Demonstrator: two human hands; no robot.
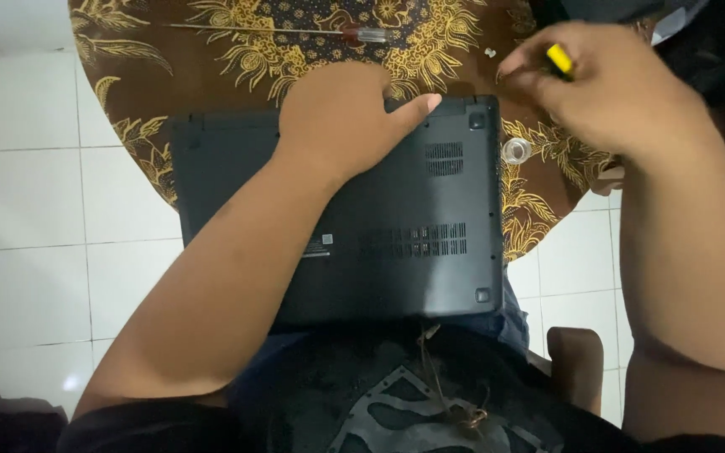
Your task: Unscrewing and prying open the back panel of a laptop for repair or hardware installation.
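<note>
left hand (346, 117) presses laptop (396, 243); right hand (606, 84) grips yellow tool (559, 58).

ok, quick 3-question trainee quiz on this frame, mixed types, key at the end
1. True or false: the left hand rests flat on the upturned black laptop.
2. Multiple choice: the right hand holds a tool with a handle that is A) red B) yellow C) blue.
3. Short answer: what lies on the patterned table beyond the laptop's far edge?

Key
1. True
2. B
3. A long thin screwdriver with a red and clear handle.
</note>
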